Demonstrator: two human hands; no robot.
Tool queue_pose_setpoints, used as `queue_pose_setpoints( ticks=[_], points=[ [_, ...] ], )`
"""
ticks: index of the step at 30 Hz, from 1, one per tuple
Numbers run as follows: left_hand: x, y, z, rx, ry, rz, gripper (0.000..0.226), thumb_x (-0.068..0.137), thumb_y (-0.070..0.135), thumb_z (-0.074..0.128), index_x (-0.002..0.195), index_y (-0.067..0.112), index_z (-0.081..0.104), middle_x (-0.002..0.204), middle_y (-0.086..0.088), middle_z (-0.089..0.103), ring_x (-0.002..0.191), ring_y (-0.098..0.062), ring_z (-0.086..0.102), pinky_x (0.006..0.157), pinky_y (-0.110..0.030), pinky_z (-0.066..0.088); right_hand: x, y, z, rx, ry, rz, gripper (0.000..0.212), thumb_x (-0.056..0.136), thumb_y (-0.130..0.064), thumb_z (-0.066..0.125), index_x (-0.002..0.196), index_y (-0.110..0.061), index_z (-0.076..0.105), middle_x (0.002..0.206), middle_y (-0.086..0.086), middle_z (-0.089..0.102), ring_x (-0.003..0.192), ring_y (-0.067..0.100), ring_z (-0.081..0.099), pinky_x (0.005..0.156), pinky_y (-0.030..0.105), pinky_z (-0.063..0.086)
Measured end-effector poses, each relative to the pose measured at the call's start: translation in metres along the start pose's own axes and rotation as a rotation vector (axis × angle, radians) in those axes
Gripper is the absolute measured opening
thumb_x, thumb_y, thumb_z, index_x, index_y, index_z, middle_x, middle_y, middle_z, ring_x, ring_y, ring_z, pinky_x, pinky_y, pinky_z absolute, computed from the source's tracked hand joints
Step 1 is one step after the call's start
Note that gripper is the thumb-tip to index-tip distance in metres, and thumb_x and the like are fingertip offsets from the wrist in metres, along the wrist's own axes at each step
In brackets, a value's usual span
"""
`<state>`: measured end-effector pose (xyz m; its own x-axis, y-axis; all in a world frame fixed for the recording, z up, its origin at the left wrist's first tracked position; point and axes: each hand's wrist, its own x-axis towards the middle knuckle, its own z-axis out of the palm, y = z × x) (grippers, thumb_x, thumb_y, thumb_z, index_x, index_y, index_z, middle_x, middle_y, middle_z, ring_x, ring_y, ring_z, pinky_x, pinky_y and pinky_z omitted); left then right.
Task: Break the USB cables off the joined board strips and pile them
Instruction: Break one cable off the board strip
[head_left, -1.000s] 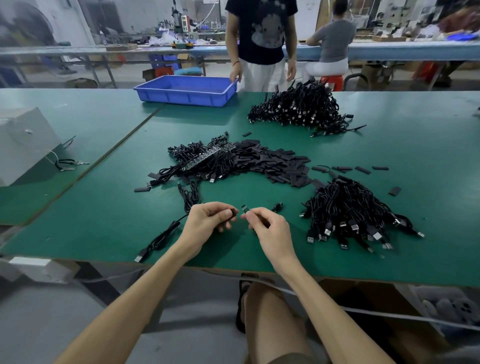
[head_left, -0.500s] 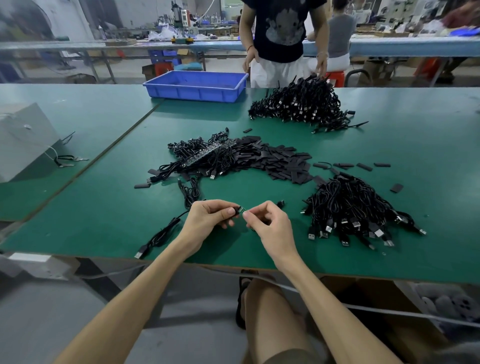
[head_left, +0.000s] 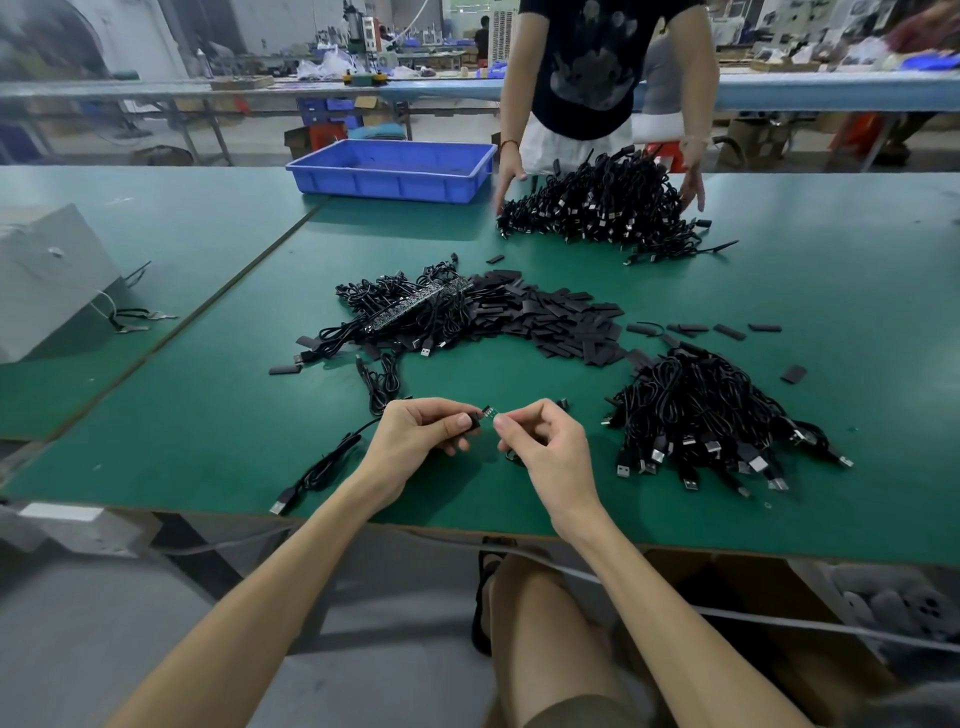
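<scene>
Over the near edge of the green table, my left hand pinches the black end of a USB cable, which trails down-left to a metal plug. A small green board piece juts from that end, and my right hand pinches it from the other side. To the right lies a pile of separated cables with plugs fanned toward me. Further back, a joined board strip rests on a tangle of attached cables.
Black snapped-off pieces are heaped mid-table. A blue tray stands at the far edge. A person opposite has both hands around a large cable pile. A grey box sits at left.
My hands have stayed together on the cable end, first drawing closer, then holding. The person opposite has stepped right and lowered both hands to the far pile.
</scene>
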<state>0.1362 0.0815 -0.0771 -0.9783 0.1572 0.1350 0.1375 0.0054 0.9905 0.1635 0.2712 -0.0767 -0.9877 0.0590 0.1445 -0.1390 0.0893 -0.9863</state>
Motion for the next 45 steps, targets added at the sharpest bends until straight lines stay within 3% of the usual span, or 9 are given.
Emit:
queue_pose_setpoints(
  ticks=[7, 16, 23, 29, 34, 45],
  points=[
    [0.0012, -0.0014, -0.0014, 0.035, 0.002, -0.003, 0.013, 0.088, 0.011, 0.073, 0.094, 0.019, 0.082, 0.077, -0.008, 0.076, 0.063, -0.013, 0.066, 0.062, -0.021, 0.054, 0.001, 0.0012, 0.0011, -0.032, -0.028, -0.016, 0.015, 0.091, -0.024, 0.078, 0.085, -0.013, 0.07, 0.071, 0.001, 0.074, 0.069, 0.012, 0.069, 0.071, 0.029, 0.055],
    [0.0022, -0.0002, -0.0013, 0.068, 0.007, 0.005, 0.016, 0.088, 0.007, 0.073, 0.091, 0.02, 0.082, 0.073, -0.011, 0.074, 0.061, -0.014, 0.066, 0.061, -0.02, 0.053, 0.0008, -0.0006, 0.0024, -0.04, -0.03, -0.007, 0.018, 0.089, -0.023, 0.079, 0.083, -0.009, 0.07, 0.069, 0.002, 0.073, 0.066, 0.012, 0.069, 0.072, 0.036, 0.057],
    [0.0029, 0.0003, -0.0027, 0.113, 0.017, -0.008, 0.012, 0.091, 0.004, 0.071, 0.097, 0.01, 0.08, 0.069, -0.006, 0.073, 0.059, -0.011, 0.063, 0.06, -0.019, 0.051, 0.0015, -0.0004, 0.0049, -0.024, -0.035, -0.001, 0.017, 0.089, -0.019, 0.079, 0.081, -0.008, 0.069, 0.067, 0.004, 0.072, 0.063, 0.011, 0.067, 0.068, 0.03, 0.055],
    [0.0031, 0.0004, -0.0057, 0.12, 0.003, -0.004, 0.013, 0.091, 0.004, 0.071, 0.095, 0.012, 0.08, 0.071, -0.005, 0.073, 0.06, -0.012, 0.063, 0.06, -0.02, 0.052, 0.0009, -0.0016, 0.0064, -0.053, -0.056, -0.001, 0.017, 0.089, -0.022, 0.079, 0.081, -0.01, 0.071, 0.067, 0.004, 0.073, 0.065, 0.014, 0.069, 0.07, 0.034, 0.056],
    [0.0036, -0.0016, -0.0067, 0.173, -0.012, 0.031, 0.016, 0.09, 0.006, 0.073, 0.093, 0.018, 0.082, 0.073, -0.006, 0.074, 0.064, -0.013, 0.063, 0.06, -0.02, 0.05, 0.0012, -0.0008, 0.0077, -0.099, -0.06, -0.021, 0.015, 0.088, -0.021, 0.08, 0.08, -0.011, 0.072, 0.065, 0.003, 0.072, 0.062, 0.007, 0.065, 0.063, 0.022, 0.052],
    [0.0017, 0.0029, -0.0009, 0.378, -0.058, 0.09, 0.014, 0.091, 0.003, 0.07, 0.094, 0.013, 0.079, 0.076, -0.002, 0.076, 0.064, -0.013, 0.066, 0.064, -0.024, 0.054, 0.0024, 0.0012, 0.0081, -0.144, -0.055, -0.006, 0.013, 0.087, -0.023, 0.08, 0.078, -0.017, 0.074, 0.064, -0.002, 0.071, 0.06, 0.004, 0.064, 0.06, 0.018, 0.049]
  ],
)
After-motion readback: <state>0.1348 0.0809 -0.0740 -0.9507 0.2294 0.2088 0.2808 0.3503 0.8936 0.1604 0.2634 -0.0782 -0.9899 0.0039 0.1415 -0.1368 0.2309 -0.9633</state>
